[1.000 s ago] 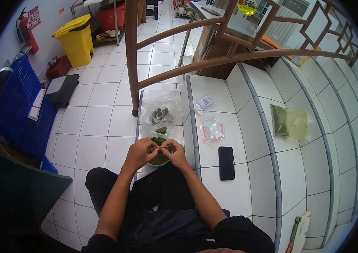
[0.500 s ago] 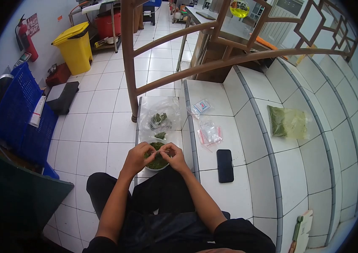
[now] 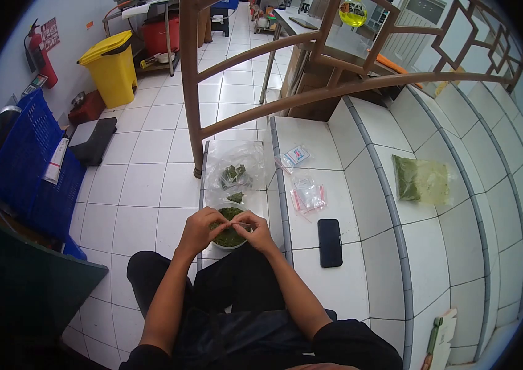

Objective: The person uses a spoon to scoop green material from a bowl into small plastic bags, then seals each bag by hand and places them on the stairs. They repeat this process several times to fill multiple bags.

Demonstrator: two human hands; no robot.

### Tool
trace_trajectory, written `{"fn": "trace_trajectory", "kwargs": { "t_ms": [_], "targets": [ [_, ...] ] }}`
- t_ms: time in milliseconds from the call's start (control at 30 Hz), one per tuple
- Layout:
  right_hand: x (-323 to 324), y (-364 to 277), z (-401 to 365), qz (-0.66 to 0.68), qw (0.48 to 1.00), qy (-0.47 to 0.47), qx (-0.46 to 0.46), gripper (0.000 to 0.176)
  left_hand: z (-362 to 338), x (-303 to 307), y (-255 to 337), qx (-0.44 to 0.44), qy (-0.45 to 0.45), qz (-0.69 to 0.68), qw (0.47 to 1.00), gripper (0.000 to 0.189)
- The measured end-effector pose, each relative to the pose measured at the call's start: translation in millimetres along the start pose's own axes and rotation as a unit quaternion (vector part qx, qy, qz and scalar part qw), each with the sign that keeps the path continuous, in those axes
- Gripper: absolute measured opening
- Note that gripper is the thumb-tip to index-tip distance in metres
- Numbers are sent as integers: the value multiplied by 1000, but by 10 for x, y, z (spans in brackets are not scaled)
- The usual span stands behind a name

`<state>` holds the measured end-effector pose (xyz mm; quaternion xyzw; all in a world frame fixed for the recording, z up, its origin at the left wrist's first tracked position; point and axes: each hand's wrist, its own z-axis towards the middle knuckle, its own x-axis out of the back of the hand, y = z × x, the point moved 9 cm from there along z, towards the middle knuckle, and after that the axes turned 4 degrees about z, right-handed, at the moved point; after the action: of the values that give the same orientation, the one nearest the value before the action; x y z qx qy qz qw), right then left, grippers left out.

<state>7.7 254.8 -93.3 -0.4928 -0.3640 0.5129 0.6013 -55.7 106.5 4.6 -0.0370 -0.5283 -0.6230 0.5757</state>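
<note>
Over a white bowl [image 3: 232, 248] filled with chopped green leaves [image 3: 229, 238], both of my hands meet fingertip to fingertip. My left hand [image 3: 200, 229] is pinched, and my right hand [image 3: 253, 230] pinches opposite it. A thin, pale, see-through edge shows by the right fingers; what it belongs to is too small to make out. Just beyond the bowl lies a small green clump [image 3: 235, 197]. Behind that, an opened clear plastic bag [image 3: 217, 165] holds more dark green pieces [image 3: 233, 174].
On the step to the right are small zip bags [image 3: 309, 193], a printed packet [image 3: 296, 155] and a black phone [image 3: 330, 243]. Higher up lies a bag of green leaves [image 3: 420, 179]. A brown metal railing [image 3: 261, 112] crosses ahead; a blue crate [image 3: 33, 169] stands left.
My hands stay joined above the bowl, with only a slight shift of the fingers. The pale edge by the right fingers shows a little more. The surroundings look the same.
</note>
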Motion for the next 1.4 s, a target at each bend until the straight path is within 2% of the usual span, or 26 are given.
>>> {"fn": "trace_trajectory", "kwargs": {
  "t_ms": [233, 300, 533, 633, 700, 833, 933, 1000, 1100, 1233, 1300, 1400],
  "targets": [
    [-40, -60, 19, -28, 999, -6, 46, 10, 6, -51, -47, 20, -15, 11, 1000, 14],
    [-14, -45, 21, -5, 1000, 15, 27, 9, -18, -80, -125, 76, 11, -25, 997, 14],
    [-84, -4, -7, -32, 999, -1, 30, 11, -57, -164, -85, 51, 24, 16, 998, 11],
    [-81, -37, -17, -42, 998, -6, 48, 14, -59, -229, -48, 56, -5, -1, 998, 14],
    [-74, -5, -25, -24, 999, -3, 25, 14, -66, -254, -79, 81, -7, -35, 996, 18],
    [-93, -39, -28, -32, 999, -6, 39, 14, -75, -228, -60, 88, -10, -16, 996, 23],
    [-121, -59, -8, -29, 998, -4, 46, 11, -81, -188, -211, 111, 4, -35, 993, 22],
    [-89, -37, -9, -72, 997, 8, 38, 11, -66, -123, -328, 111, 17, 10, 994, 19],
    [-100, -83, 8, -61, 996, 24, 53, 11, -46, -21, -336, 82, 58, 32, 994, 14],
    [-117, -81, 58, -54, 996, 22, 69, 8, -20, 107, -384, 125, 61, 50, 989, 12],
    [-114, -74, 50, -51, 998, 15, 15, 6, -13, 146, -395, 143, 76, 34, 986, 9],
    [-61, -5, 38, -50, 999, 6, -10, 9, -23, 117, -461, 163, 49, 14, 985, 14]
  ]
}}
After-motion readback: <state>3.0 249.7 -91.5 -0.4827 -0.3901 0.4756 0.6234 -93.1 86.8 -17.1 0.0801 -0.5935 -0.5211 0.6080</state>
